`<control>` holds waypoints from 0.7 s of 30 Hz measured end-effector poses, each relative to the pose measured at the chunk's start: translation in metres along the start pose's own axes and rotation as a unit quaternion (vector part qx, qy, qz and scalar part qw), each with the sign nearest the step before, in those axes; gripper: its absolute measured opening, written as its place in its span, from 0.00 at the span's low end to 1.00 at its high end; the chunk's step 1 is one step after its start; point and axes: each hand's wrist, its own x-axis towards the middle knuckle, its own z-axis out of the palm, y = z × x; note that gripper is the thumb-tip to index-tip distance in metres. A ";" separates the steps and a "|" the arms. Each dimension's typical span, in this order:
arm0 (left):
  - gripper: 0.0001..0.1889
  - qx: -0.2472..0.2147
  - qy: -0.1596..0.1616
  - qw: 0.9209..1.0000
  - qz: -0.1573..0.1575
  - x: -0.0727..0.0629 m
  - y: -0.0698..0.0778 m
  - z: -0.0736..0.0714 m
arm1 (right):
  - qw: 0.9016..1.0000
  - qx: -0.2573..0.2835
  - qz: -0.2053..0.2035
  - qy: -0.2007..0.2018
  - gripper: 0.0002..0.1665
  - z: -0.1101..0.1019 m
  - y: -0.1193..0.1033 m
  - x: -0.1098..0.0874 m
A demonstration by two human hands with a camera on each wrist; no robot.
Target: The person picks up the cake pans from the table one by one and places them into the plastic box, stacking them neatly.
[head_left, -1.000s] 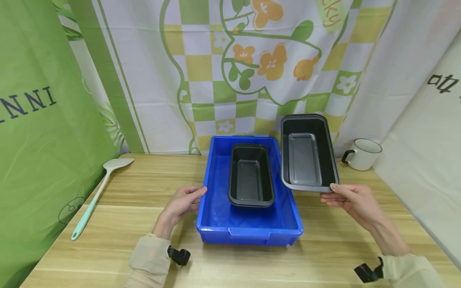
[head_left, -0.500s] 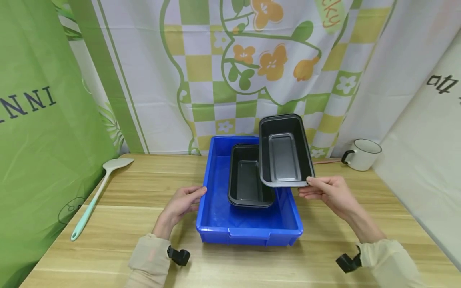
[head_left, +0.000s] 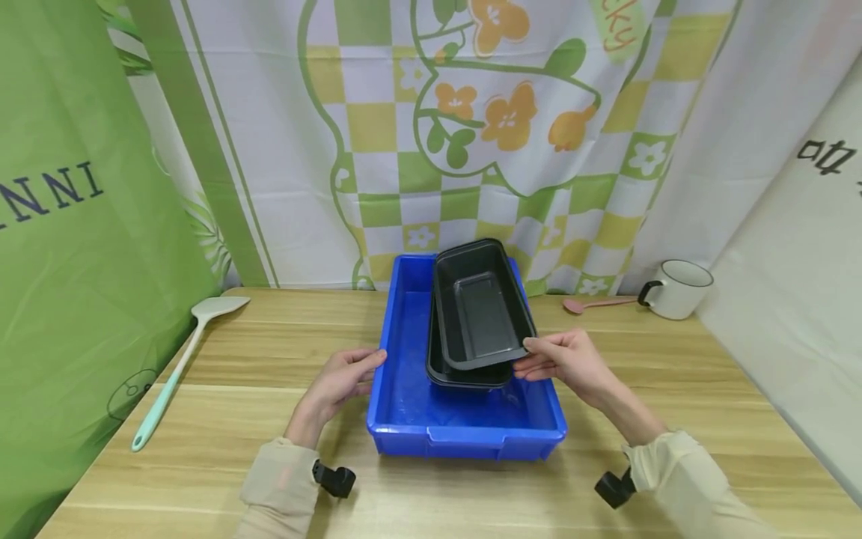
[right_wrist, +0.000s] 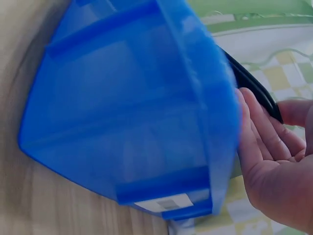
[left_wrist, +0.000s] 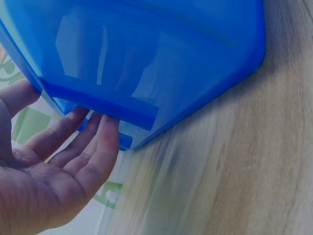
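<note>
My right hand (head_left: 566,361) pinches a dark loaf pan (head_left: 485,311) by its near right corner, thumb on the rim and fingers below. That pan is tilted above a second dark loaf pan (head_left: 465,378), which sits in the blue bin (head_left: 417,419) and is mostly covered by it. In the right wrist view, only a dark edge of the held pan (right_wrist: 252,85) shows past the bin wall. My left hand (head_left: 340,382) grips the bin's left side. The left wrist view shows its thumb at the rim and its fingers (left_wrist: 107,134) curled under the side ledge.
A spatula (head_left: 185,363) with a mint handle lies on the wooden table (head_left: 222,464) at the left. At the back right stand a white mug (head_left: 682,290) and a pink spoon (head_left: 599,303). A patterned curtain (head_left: 377,150) hangs behind.
My right hand has carried the loaf pan leftward and down, from right of the bin to over the second pan. The pink spoon has come into sight. My left hand has stayed put.
</note>
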 end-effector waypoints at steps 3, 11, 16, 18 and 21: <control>0.28 -0.002 0.000 1.000 0.000 0.000 0.000 0.000 | 0.999 -0.038 0.013 0.021 0.21 0.007 0.002 0.004; 0.29 -0.003 0.000 1.000 -0.001 0.000 0.000 0.000 | 0.993 -0.110 0.029 0.024 0.22 0.012 0.003 0.011; 0.29 -0.003 -0.001 1.000 -0.001 0.001 -0.002 -0.001 | 0.981 -0.193 0.032 0.002 0.22 0.009 0.002 0.013; 0.29 -0.003 0.000 1.000 -0.002 0.001 -0.002 -0.001 | 0.977 -0.211 0.034 -0.007 0.22 0.010 0.002 0.013; 0.28 -0.004 0.002 1.000 -0.002 0.001 -0.002 0.000 | 0.975 -0.219 0.036 -0.008 0.21 0.010 0.002 0.013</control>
